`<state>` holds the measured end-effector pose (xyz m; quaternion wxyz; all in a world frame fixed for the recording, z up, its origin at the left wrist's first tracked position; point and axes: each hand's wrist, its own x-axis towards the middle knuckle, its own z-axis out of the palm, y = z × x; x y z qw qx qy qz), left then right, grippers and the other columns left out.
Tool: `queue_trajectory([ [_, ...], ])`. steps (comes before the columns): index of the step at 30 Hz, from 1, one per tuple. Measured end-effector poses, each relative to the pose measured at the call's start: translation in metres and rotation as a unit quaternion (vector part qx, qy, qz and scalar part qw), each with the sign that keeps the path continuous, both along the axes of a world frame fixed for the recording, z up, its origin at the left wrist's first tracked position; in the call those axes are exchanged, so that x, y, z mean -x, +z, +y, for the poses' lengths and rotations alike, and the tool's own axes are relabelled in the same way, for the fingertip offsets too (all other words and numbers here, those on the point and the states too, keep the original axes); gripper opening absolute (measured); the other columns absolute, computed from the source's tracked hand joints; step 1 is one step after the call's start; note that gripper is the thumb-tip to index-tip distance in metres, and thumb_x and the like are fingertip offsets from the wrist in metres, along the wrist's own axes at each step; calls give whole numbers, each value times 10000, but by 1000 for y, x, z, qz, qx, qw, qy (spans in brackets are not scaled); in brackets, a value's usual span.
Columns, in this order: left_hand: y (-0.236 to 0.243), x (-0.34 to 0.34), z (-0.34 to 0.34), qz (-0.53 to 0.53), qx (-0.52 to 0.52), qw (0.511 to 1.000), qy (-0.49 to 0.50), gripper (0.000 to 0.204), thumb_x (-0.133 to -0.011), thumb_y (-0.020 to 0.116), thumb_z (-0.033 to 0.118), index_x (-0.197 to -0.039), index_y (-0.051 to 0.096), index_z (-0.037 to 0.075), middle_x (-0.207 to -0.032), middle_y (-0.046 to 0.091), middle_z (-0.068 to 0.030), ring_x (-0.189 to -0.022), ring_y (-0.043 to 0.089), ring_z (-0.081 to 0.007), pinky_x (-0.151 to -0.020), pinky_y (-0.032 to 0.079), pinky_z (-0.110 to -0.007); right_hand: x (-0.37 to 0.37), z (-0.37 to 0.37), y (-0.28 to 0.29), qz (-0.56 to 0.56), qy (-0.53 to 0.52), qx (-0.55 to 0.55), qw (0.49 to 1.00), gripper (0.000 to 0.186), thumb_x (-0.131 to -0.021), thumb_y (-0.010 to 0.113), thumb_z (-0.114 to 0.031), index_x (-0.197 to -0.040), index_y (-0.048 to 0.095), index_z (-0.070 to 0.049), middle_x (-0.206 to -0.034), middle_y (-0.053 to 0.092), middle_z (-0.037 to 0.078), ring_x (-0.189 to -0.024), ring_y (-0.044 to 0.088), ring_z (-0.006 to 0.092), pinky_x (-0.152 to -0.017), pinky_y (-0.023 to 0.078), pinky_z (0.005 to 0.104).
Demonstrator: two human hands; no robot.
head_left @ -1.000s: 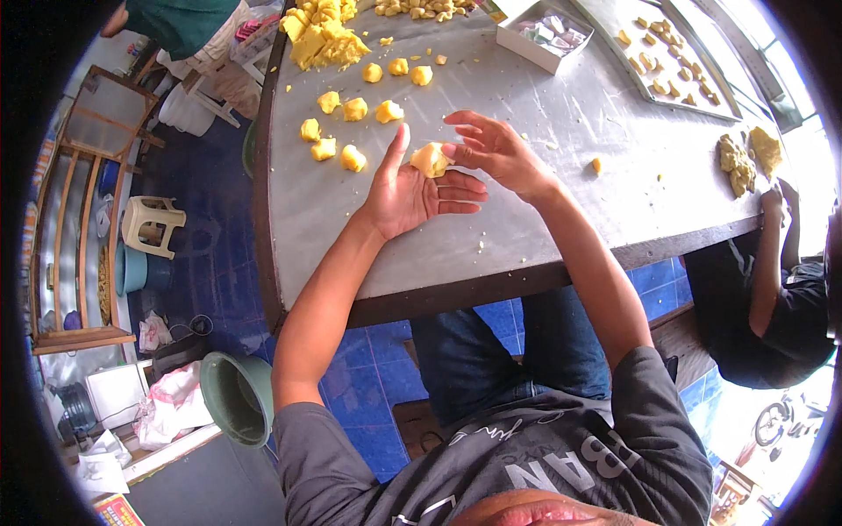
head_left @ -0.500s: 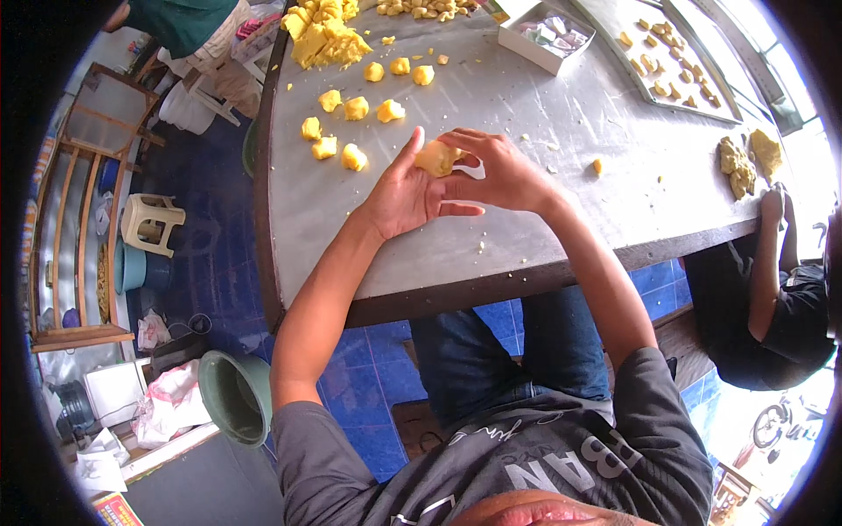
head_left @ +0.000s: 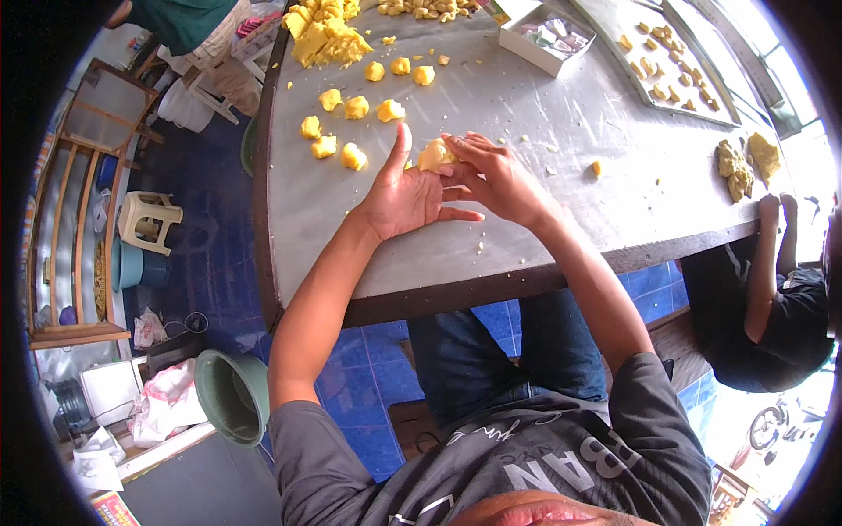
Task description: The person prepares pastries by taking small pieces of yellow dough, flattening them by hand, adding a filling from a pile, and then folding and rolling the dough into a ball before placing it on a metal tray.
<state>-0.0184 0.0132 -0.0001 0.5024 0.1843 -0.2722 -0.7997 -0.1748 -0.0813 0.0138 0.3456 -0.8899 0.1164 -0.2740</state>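
Observation:
A pale yellow piece of dough is between my hands, just above the metal-topped table. My left hand holds it from below on its fingers, palm up, with the thumb stretched away and one finger extended. From the right, my right hand closes its bent fingers over the dough's right side. Part of the dough is hidden by those fingers. Beyond my left hand, several yellow dough lumps lie in loose rows. Farther back sits a large yellow dough mass.
Small shaped pieces fill a tray at the far right. A white box holds papers. Near the right edge, a person's hands are beside a brownish dough lump. A green tub and a beige stool stand left.
My right fingers have folded down closer over the dough, closing the gap seen under them. My left thumb has swung up and away from the dough, which shows more rounded now.

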Motion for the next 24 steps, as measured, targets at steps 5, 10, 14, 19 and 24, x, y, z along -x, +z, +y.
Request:
queue_trajectory([
  [5, -1, 7, -1, -90, 6, 990, 107, 665, -919, 323, 643, -1324, 434, 127, -1245, 548, -77, -1129, 539, -233, -972, 441, -461, 4, -1, -6, 2, -27, 229, 973, 567, -803, 671, -211, -1291, 476, 4, -1258, 508, 191, -1235, 425, 360, -1055, 302, 494],
  [10, -17, -7, -5, -49, 57, 994, 73, 561, -972, 292, 543, -1356, 434, 159, -1328, 510, -74, -1182, 512, -217, -1011, 386, -451, -2, 13, -7, -42, -75, 147, 985, 661, -797, 689, -316, -1313, 437, 9, -1356, 415, 187, -1292, 348, 390, -1092, 184, 571],
  [14, -4, 4, -4, 2, 56, 994, 89, 561, -970, 272, 551, -1357, 442, 184, -1319, 525, -47, -1208, 500, -196, -1011, 383, -435, -4, 11, -4, -67, -135, 163, 975, 588, -800, 685, -341, -1244, 511, 2, -1242, 513, 162, -1257, 399, 363, -1093, 193, 565],
  [19, -8, 4, -1, 67, 58, 995, 46, 563, -962, 262, 569, -1352, 448, 207, -1330, 521, -30, -1239, 479, -196, -1023, 369, -457, -5, 11, -5, -57, -102, 213, 970, 345, -799, 682, -243, -1089, 636, -60, -1176, 573, 85, -1216, 453, 309, -1078, 226, 575],
  [24, -8, 6, 1, 71, 57, 995, 37, 535, -962, 274, 565, -1322, 479, 227, -1322, 528, -20, -1236, 482, -193, -1025, 367, -467, -7, 17, -6, -96, -104, 195, 970, 327, -793, 675, -193, -1096, 640, -75, -1177, 575, 77, -1210, 461, 315, -1076, 223, 582],
])
